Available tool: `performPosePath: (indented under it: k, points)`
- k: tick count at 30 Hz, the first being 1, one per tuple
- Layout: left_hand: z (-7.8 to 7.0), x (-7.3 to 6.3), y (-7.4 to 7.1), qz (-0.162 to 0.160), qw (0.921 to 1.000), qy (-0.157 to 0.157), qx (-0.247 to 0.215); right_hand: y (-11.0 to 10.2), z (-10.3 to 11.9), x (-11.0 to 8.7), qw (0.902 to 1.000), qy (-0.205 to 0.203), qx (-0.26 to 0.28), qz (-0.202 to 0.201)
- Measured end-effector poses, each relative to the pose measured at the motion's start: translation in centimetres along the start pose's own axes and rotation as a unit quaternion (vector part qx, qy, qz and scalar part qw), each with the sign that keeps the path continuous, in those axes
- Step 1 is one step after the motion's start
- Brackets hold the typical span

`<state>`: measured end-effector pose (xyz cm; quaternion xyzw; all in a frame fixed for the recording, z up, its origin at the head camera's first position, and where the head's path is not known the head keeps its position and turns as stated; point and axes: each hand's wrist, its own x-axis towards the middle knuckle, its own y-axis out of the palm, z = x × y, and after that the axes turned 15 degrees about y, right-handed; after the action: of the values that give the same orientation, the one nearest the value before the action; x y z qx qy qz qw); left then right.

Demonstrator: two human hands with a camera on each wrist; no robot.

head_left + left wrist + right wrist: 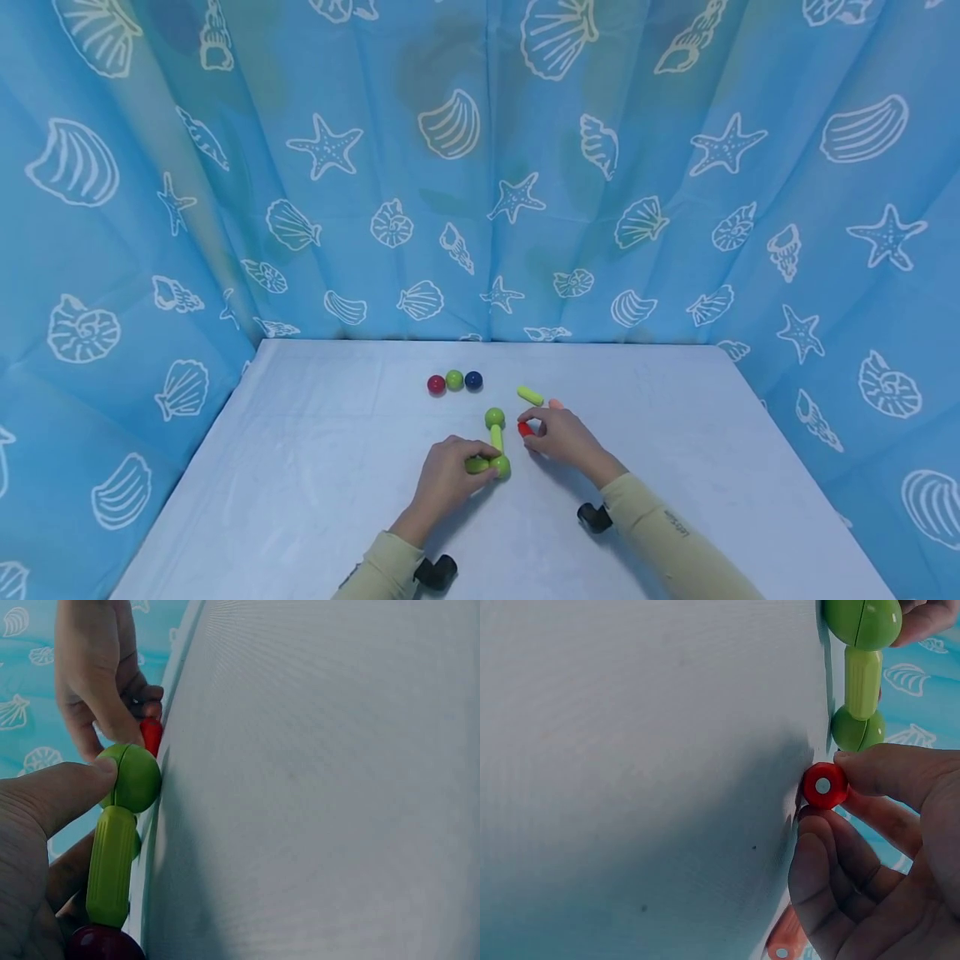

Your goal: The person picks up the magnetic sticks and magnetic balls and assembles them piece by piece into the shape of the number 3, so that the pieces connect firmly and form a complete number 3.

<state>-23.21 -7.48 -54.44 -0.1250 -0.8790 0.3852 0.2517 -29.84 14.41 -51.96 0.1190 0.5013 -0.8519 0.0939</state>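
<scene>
Steadying, pinching

Inside the white desk's (300,500) far edge, the left hand (447,475) is pinching a glossy green ball-and-rod assembly (497,437), the right hand (564,435) a short red faceted rod (523,428) beside it. Joining is seemingly in hand, calling for alignment.

- A wide stretch of the tabletop (300,417) lay open left of the left hand (446,471), and another right of the right hand (566,437).
- The joined green balls and rods (496,437) stood between the hands, blocking a straight sideways pass; a narrow gap parted them from the red rod (524,428) in the right fingers.
- A lime rod (530,395) and a partly hidden orange piece (555,404) crowded the right hand's far side.
- Three balls (454,380) formed a low barrier farther back, with space around the row.
- The curtain (480,208) closed off the far edge.
</scene>
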Motion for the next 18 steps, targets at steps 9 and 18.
performPosePath:
  k: [9, 18]
  points:
    - [0.11, 0.03, -0.05, 0.003, 1.0, 0.002, 0.001, 0.04, 0.37, -0.03, 1.0, -0.003, -0.008, -0.003]
    - [0.01, -0.06, -0.06, 0.002, 1.0, -0.001, -0.002, -0.05, 0.48, 0.19, 0.9998, 0.0, -0.021, 0.007]
